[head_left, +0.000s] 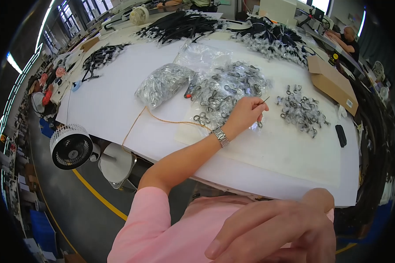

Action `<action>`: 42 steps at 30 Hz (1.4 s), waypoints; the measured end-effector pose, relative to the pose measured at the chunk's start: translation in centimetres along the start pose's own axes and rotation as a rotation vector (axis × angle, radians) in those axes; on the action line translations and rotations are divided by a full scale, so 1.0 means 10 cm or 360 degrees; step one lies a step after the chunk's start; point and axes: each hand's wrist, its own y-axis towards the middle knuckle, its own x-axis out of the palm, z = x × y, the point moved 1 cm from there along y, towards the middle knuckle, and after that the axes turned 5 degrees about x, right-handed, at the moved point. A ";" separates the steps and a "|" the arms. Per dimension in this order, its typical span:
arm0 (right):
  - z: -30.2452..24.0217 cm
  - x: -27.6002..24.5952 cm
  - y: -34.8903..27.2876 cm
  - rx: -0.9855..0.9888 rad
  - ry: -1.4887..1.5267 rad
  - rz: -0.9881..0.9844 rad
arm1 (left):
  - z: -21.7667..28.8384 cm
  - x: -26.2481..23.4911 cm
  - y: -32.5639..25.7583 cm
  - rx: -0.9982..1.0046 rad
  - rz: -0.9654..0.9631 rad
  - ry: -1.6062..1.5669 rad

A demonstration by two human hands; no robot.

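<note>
1. Two bare hands show, one person's: the left hand [251, 113] reaches over the surface [267, 173], and the right hand [281, 225] looms large at the lower edge, close to the camera.
2. The left hand is nearly closed, thumb and fingertips pinching one thin dark pointed tool [265, 101], which points up and to the right; one metal-band wristwatch [220, 136] circles that wrist.
3. The right hand has its fingers bent; I cannot tell how far it is open or whether it holds anything.
4. Two loose heaps of small metal hooks with clear wrapping lie on the surface: a large heap [226, 90] just beyond the left hand, and a smaller heap [300, 109] to its right, well apart from the first. The single hooks overlap too much to count.
5. One stuffed clear plastic bag [164, 84] lies left of the large heap, with one orange cord [171, 121] running near it.
6. Three heaps of black straps sit farther back: one small [102, 58], two large [182, 25] [272, 35].
7. One cardboard box [332, 83] and one black oblong object [341, 136] lie at the right.
</note>
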 end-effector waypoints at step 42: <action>2.38 -2.39 0.73 0.0025 -0.2384 -0.0215 | 0.04 -0.27 0.10 0.0058 0.0534 -0.0393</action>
